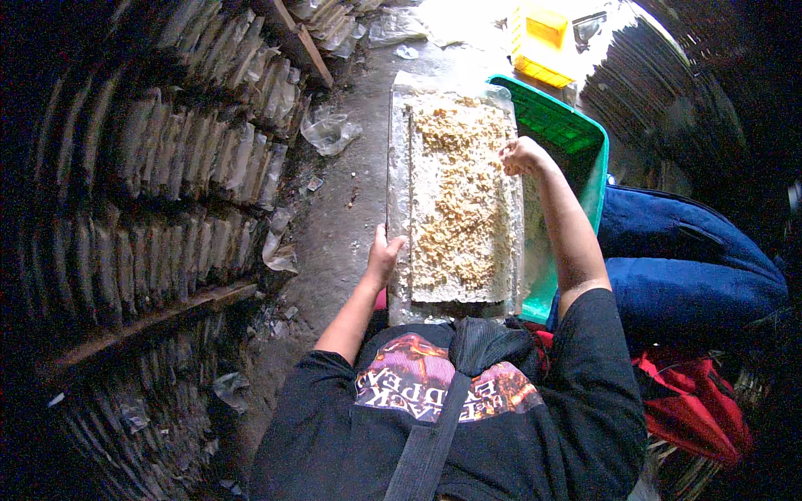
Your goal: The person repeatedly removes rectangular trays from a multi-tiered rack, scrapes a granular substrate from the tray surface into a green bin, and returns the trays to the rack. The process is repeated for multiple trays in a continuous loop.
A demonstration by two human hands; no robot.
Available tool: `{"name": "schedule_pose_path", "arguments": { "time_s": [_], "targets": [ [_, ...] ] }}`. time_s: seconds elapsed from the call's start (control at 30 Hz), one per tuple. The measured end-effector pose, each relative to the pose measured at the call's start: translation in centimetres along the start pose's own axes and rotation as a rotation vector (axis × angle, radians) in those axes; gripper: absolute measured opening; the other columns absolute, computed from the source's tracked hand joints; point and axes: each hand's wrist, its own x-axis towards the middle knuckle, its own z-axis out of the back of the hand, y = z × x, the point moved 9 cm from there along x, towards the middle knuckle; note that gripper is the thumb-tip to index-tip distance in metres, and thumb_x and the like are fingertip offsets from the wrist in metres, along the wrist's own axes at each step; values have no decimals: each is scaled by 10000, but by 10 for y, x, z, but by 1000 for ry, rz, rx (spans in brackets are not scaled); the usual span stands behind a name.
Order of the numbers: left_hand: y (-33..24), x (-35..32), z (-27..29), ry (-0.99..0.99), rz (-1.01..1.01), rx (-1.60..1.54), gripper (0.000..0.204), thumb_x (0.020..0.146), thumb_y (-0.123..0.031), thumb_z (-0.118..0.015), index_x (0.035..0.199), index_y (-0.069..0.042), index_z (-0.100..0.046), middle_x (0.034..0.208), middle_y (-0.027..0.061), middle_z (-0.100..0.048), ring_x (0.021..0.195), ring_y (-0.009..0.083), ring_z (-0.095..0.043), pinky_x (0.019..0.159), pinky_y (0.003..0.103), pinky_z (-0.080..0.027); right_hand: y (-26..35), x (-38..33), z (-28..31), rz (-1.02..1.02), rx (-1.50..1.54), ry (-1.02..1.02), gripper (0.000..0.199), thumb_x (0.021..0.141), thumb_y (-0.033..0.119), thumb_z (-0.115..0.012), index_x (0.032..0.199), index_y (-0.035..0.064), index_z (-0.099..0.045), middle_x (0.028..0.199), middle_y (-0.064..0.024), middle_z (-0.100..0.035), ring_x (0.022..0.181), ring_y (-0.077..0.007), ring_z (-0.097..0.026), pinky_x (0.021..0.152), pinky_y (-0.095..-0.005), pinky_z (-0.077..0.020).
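A long tray (pixel 401 196) lies lengthwise in front of me, its sides lined with clear plastic. A white layer covers its bed, with pale yellow crumbly bits (pixel 461 213) strewn thickly along the middle. My left hand (pixel 384 257) is closed on the tray's left edge, thumb on top and fingers hidden below the rim. Over the upper right edge hangs my right hand (pixel 524 157), its fingers bent and drawn together near the yellow bits. What they hold, if anything, cannot be made out.
A green plastic crate (pixel 603 159) stands close against the tray's right side, with a yellow crate (pixel 543 46) beyond. Stacked rows of plastic-wrapped slabs (pixel 188 146) line the left. Crumpled plastic (pixel 330 132) lies on the floor. Blue cloth (pixel 668 288) and red cloth (pixel 693 409) are at right.
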Motion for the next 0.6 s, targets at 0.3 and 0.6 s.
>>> {"name": "schedule_pose_path", "arguments": {
  "time_s": [0.3,0.6],
  "targets": [
    [-2,-3,-1,20,25,12,384,767,-182,-522,1091,-21,-391,905,86,-533,789,153,-487,745,288,-406,72,-78,-65,-5,182,61,210,800,95,-595,991,8,-586,818,-102,-635,704,-159,-619,640,-275,-526],
    [8,4,5,19,15,1,375,768,-158,-516,1096,-21,-395,917,99,-532,787,166,-499,729,304,-426,138,-32,-35,-19,-168,-397,399,790,398,-562,820,2,-610,671,-119,-602,598,-217,-571,599,-366,-489]
  ]
}}
